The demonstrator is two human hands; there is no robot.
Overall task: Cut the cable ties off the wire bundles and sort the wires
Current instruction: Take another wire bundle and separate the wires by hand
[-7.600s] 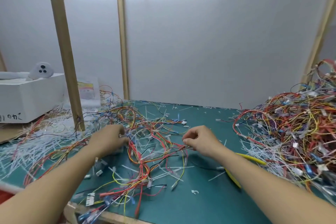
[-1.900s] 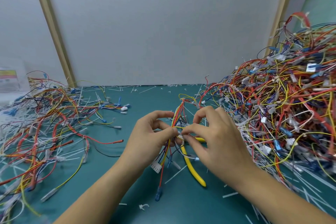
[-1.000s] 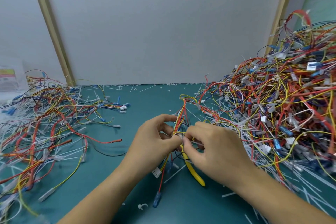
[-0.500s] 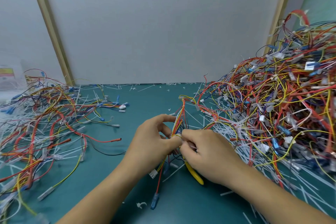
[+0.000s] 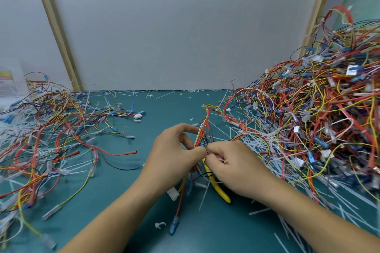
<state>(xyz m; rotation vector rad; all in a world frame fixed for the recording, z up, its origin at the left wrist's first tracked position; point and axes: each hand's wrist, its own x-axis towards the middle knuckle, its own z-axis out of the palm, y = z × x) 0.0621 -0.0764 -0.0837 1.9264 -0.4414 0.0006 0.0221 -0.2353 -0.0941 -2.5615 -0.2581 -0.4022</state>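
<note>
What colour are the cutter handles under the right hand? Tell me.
Yellow; the head view shows the cutter handles sticking out beneath the right hand.

A table [image 5: 127, 197] fills the bottom of the view, and a flat wall board [image 5: 174, 26] stands behind it. One wooden post [image 5: 55, 26] stands at the back left and another post [image 5: 317, 6] at the back right. A low spread of loose wires [image 5: 51, 129] lies on the left side of the table. A much taller heap of wires [image 5: 318, 119] sits on the right side, in front of the right post. Cut ties [image 5: 255, 146] lie scattered under and around both. Between the two piles, the left hand [image 5: 174, 156] and the right hand [image 5: 232, 166] meet at the fingertips. A small bundle [image 5: 203, 127] sticks up between them and hangs down below. The cutters [image 5: 221, 191] lie on the table under the right hand. A little tie scrap [image 5: 160, 225] lies in front of the hands.
</note>
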